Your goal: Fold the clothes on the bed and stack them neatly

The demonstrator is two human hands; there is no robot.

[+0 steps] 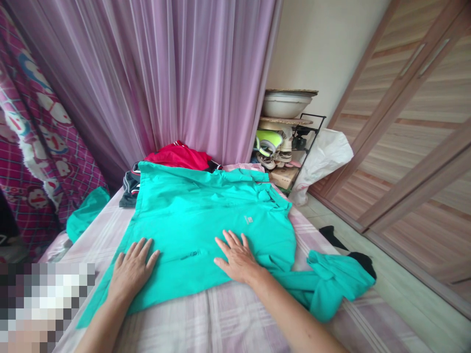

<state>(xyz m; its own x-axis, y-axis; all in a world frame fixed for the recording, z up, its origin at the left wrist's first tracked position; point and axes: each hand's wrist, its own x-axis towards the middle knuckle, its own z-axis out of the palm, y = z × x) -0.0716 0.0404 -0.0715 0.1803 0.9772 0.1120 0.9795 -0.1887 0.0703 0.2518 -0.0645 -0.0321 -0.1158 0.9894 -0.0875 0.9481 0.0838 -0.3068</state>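
Observation:
A turquoise jacket (198,211) lies spread flat on a bed with a pale pink checked sheet (228,314). My left hand (131,268) rests palm down on the jacket's near left part, fingers apart. My right hand (238,257) presses flat on the jacket near its middle, just right of a small zip. One turquoise sleeve (333,284) hangs bunched over the bed's right edge. Neither hand grips anything.
A red garment (178,156) and a dark one (129,189) lie behind the jacket, before a purple curtain (165,73). Another turquoise cloth (86,212) sits at the left. A shoe rack (285,147), white bag (326,157) and wooden wardrobe (415,137) stand at the right.

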